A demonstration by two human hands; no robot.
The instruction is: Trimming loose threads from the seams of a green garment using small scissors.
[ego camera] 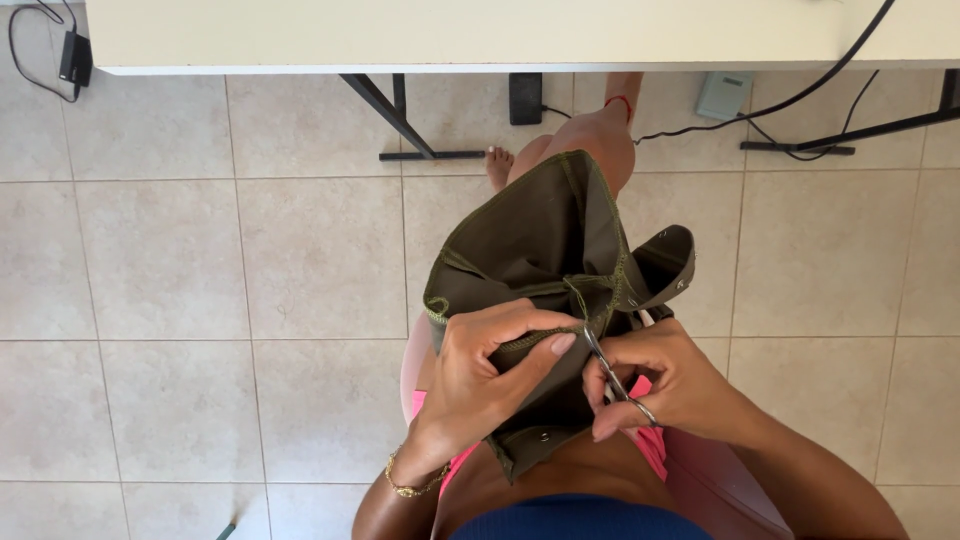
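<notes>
An olive-green garment (540, 240) with light green stitched seams and metal snaps lies bunched over my lap. My left hand (480, 375), with a gold bracelet at the wrist, pinches a seam of the fabric between thumb and fingers. My right hand (665, 385) grips small metal scissors (610, 375), their tips at the seam just beside my left thumb. A loose green thread (578, 298) sticks up from the seam above the blades.
I sit on a pink seat (720, 490) over a beige tiled floor (200, 300). A white table (480, 35) with black metal legs spans the top. Black cables, a power adapter (525, 98) and a grey box (724, 95) lie under it.
</notes>
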